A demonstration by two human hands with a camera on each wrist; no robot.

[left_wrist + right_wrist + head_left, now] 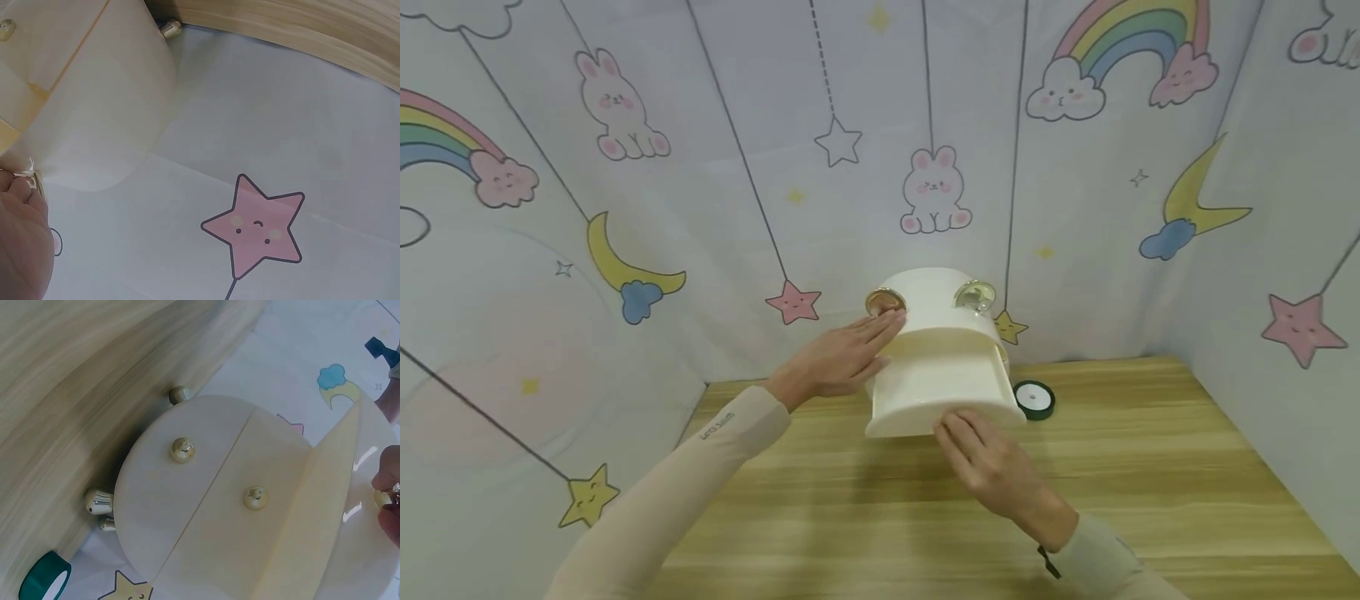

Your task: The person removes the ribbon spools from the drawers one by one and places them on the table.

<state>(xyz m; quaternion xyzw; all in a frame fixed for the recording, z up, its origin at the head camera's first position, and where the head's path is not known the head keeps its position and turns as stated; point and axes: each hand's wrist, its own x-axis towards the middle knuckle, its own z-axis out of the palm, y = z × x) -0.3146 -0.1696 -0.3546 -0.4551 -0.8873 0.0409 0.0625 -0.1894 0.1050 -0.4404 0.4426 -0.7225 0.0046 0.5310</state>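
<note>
A white round-fronted drawer box [931, 296] has two gold domes like clock bells on top. Its top drawer [943, 375] is pulled well out toward me and shows a bare, pale inside. My right hand [988, 471] pinches the gold knob [380, 499] at the middle of that drawer's front. My left hand [842, 358] rests with straight fingers on the box's upper left side, fingertips beside the left gold dome [885, 300]. In the right wrist view, two lower drawers with gold knobs [183, 450] are closed.
On the wood-patterned table [850, 517], a dark green roll with a white face [1033, 400] lies right of the box. Gold feet [99, 501] hold the box up. A printed cloth backdrop [715, 250] surrounds the table's back and sides.
</note>
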